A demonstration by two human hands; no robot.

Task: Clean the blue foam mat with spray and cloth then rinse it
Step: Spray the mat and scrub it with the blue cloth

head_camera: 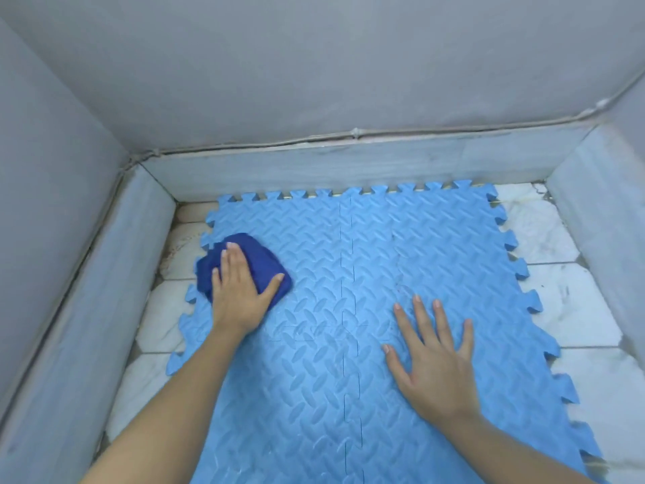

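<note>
Nearest, the blue foam mat [349, 344] lies flat on the tiled floor [558, 284], reaching its far edge. Toward the mat's far left corner, the left hand [241, 291] presses flat on a dark blue cloth [258, 260] (fingers extended, not clenched). Rightward, the right hand [432, 365] rests splayed and empty on the mat.

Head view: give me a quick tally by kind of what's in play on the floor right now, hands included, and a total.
Foam mat, light blue, interlocking pieces: 1
Cloth, dark blue, under the left hand: 1
Hands: 2, left hand flat on the cloth, right hand spread on the mat
Spray bottle: 0 in view
Total: 4
</note>
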